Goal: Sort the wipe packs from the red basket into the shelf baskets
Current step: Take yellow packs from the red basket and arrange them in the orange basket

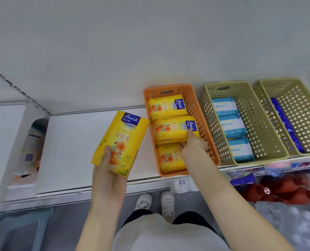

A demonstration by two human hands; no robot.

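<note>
While three baskets sit side by side on the white shelf [89, 142], the orange basket [201, 113] holds yellow wipe packs, the middle beige basket [259, 124] light blue packs [230, 124], and the far beige basket [295, 113] dark blue ones. Left of the orange basket, the left hand [110, 171] holds a yellow wipe pack [120, 140] above the bare shelf, thumb across its front and fingers closed behind it. Inside the orange basket, the right hand [193, 145] grips the middle yellow pack [174, 128] at its near edge, thumb on top, fingers curled beneath.
</note>
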